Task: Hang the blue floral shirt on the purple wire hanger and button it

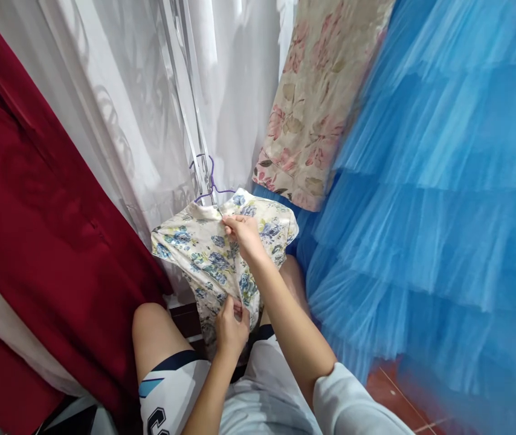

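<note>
1. Floral garment (215, 257): white, blue flowers; under both hands, between the knees, neck end away from the person.
2. Right hand (242, 232): farther one, thumb and fingers pinched at the neckline's middle. Small part in the pinch hidden.
3. Left hand (231, 329): nearer one, fingers curled, gripping cloth along the centre line below the right hand.
4. Purple hanger (213, 186): just beyond the right hand, at the neck opening. Garment looks to be on it already, shoulders spread.
5. Progress: hanging part looks done. Centre line seems drawn together between the hands; can't tell if fastened right up. Neck end looks like the unfinished bit, my read; both hands not yet off it.
6. White straps (194, 109): beyond the hands, running down to the hanger.
7. Further out: red cloth (35, 211) left of the hands; pink-flowered cloth (306, 133) beyond and right; blue tulle (443, 211) right of the right hand.
</note>
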The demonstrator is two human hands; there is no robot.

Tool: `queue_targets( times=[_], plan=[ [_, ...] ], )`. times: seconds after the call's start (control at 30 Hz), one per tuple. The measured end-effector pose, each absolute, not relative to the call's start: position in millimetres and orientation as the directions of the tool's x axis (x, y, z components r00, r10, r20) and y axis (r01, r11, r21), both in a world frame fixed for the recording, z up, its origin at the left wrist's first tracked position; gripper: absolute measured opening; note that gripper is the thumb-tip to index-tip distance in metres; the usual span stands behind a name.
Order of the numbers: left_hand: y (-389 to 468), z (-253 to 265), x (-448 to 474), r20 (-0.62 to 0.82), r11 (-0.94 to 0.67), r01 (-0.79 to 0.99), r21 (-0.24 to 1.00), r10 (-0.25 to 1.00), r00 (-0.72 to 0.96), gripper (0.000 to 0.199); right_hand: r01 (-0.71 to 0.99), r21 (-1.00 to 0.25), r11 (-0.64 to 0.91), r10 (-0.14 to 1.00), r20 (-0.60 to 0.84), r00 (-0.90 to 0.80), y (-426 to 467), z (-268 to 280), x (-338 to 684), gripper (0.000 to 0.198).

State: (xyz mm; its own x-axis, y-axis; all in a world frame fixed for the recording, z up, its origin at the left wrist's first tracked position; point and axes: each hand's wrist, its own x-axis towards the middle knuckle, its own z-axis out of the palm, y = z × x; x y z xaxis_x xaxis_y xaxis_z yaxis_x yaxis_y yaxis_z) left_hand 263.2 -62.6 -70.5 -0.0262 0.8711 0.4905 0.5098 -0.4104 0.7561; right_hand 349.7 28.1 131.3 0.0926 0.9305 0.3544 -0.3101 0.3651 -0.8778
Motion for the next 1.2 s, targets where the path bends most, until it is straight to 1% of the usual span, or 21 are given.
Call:
queue_targets(
  times=[0.13, 0.27, 0.33, 0.43, 0.47, 0.53, 0.6, 0.67, 0.73, 0.83, 0.9, 0.97, 1.1, 1.17, 1.2],
  plan=[
    [-65.1, -81.9, 264.9, 0.485, -0.438, 0.499, 0.748, 0.874, 0.041, 0.009, -0.359, -0.856, 0.372, 0.927, 0.366, 0.088, 24.3, 143.9, 353.3, 0.025],
    [-60.3, -80.4, 264.3, 0.450, -0.437, 0.448, 0.780, 0.889, 0.085, 0.012, -0.335, -0.848, 0.411, 0.906, 0.421, 0.047, 18.3, 145.0, 357.7, 0.024],
    [-54.8, -64.9, 259.9, 0.443, -0.435, 0.401, 0.806, 0.893, 0.078, 0.013, -0.324, -0.844, 0.428, 0.897, 0.440, 0.039, 13.1, 142.5, 360.6, 0.023],
    [-43.8, -15.0, 248.2, 0.547, -0.512, 0.311, 0.801, 0.837, -0.032, 0.017, -0.286, -0.843, 0.456, 0.886, 0.462, 0.051, 3.6, 141.3, 364.6, 0.021],
    [-39.3, 7.3, 243.7, 0.604, -0.558, 0.300, 0.774, 0.793, -0.082, 0.022, -0.267, -0.840, 0.473, 0.878, 0.475, 0.060, 0.4, 142.2, 365.6, 0.021],
    [-28.6, 54.4, 235.7, 0.714, -0.660, 0.310, 0.685, 0.693, -0.102, 0.035, -0.232, -0.829, 0.509, 0.859, 0.506, 0.077, -5.4, 145.3, 366.8, 0.021],
    [-16.4, 96.5, 230.0, 0.807, -0.747, 0.343, 0.570, 0.588, -0.058, 0.041, -0.209, -0.817, 0.537, 0.842, 0.536, 0.065, -9.5, 148.8, 367.4, 0.022],
    [-5.6, 126.5, 227.5, 0.841, -0.786, 0.397, 0.474, 0.538, 0.061, 0.034, -0.202, -0.806, 0.556, 0.827, 0.561, 0.037, -10.5, 150.4, 367.6, 0.024],
    [1.0, 142.6, 227.3, 0.843, -0.797, 0.444, 0.408, 0.516, 0.151, 0.022, -0.211, -0.794, 0.570, 0.814, 0.580, 0.016, -7.5, 148.7, 366.7, 0.028],
    [0.7, 148.4, 229.1, 0.847, -0.793, 0.475, 0.381, 0.505, 0.166, 0.014, -0.196, -0.792, 0.578, 0.810, 0.586, 0.025, 3.8, 138.7, 363.2, 0.031],
    [-2.8, 148.3, 229.8, 0.849, -0.790, 0.461, 0.405, 0.512, 0.131, 0.012, -0.158, -0.805, 0.572, 0.819, 0.572, 0.047, 12.4, 128.0, 360.4, 0.032],
    [-3.7, 150.3, 227.6, 0.859, -0.788, 0.424, 0.446, 0.510, 0.045, 0.011, -0.112, -0.823, 0.557, 0.831, 0.552, 0.069, 18.0, 115.7, 358.8, 0.031],
    [17.5, 159.9, 200.9, 0.853, -0.792, 0.320, 0.520, 0.464, -0.237, 0.012, -0.065, -0.855, 0.514, 0.857, 0.510, 0.073, 13.4, 93.0, 362.3, 0.028],
    [37.9, 159.1, 175.0, 0.810, -0.785, 0.258, 0.563, 0.462, -0.362, 0.012, -0.082, -0.867, 0.491, 0.871, 0.486, 0.070, 4.9, 84.8, 364.8, 0.027],
    [48.2, 155.3, 160.7, 0.765, -0.772, 0.211, 0.599, 0.475, -0.436, 0.011, -0.095, -0.873, 0.479, 0.878, 0.475, 0.066, 0.4, 81.4, 365.3, 0.026]
  ],
)
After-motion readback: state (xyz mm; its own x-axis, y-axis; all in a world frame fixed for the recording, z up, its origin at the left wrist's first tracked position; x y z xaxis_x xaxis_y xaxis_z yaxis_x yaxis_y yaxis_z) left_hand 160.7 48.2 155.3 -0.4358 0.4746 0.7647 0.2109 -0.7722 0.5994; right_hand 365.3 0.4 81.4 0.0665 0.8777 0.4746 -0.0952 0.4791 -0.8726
